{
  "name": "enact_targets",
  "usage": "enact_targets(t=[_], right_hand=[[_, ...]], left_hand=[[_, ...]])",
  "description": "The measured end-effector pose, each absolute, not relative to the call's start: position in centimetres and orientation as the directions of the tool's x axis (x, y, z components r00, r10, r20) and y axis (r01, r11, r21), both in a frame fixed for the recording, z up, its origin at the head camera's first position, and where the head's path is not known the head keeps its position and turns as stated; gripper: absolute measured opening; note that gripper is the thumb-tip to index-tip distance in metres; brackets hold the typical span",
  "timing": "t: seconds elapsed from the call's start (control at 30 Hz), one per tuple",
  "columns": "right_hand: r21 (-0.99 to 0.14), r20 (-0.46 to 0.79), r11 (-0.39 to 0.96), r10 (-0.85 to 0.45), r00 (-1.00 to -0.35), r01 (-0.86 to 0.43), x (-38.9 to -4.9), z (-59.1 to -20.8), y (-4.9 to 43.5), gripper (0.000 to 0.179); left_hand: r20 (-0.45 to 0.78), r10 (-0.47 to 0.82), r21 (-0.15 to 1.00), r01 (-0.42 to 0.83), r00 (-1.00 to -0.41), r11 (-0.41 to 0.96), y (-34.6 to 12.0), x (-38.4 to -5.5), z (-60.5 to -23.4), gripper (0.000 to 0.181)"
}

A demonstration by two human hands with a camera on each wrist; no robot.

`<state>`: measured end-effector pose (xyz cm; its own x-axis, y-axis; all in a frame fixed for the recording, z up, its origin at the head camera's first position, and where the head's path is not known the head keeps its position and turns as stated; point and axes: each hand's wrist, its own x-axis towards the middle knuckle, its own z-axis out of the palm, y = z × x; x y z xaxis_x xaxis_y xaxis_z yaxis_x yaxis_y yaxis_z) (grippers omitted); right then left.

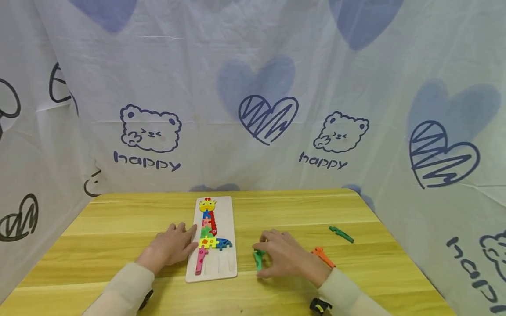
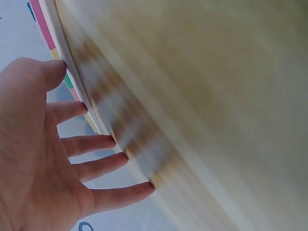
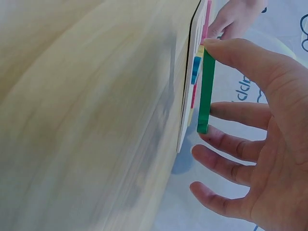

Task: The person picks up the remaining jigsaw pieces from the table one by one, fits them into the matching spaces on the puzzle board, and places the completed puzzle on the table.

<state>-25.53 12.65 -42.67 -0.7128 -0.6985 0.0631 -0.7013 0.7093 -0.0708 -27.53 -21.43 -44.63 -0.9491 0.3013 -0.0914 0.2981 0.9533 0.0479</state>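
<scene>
hanging behind, cloth point(image 1: 209, 162) reads "happy"; right hand point(image 1: 282, 253) pinches green piece point(image 3: 207, 89).

The head view looks forward and down; wrist views (much nearer) share the board point(image 1: 224, 219).

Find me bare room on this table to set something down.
Bare tabletop: between the puzzle board and dark green piece, beyond the right hand; also left of the left hand. Crowded: around the right hand, held green piece and orange piece.
</scene>
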Motion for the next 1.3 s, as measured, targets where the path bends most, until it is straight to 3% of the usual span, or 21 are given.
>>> enact_targets(t=[0.63, 1.3], right_hand=[[-0.064, 0.063, 0.690, -0.718, -0.693, -0.721, -25.8, -42.8, 11.0, 0.067], [-0.051, 0.050, 0.670, -0.739, -0.672, -0.741, -26.5, -42.0, 6.6, 0.069]], left_hand=[[-0.178, 0.240, 0.141, 0.217, -0.954, 0.966, -22.4, -27.6, -44.9, 0.066], [-0.185, 0.247, 0.128, 0.226, -0.951, 0.966, -22.4, -27.6, -44.6, 0.069]])
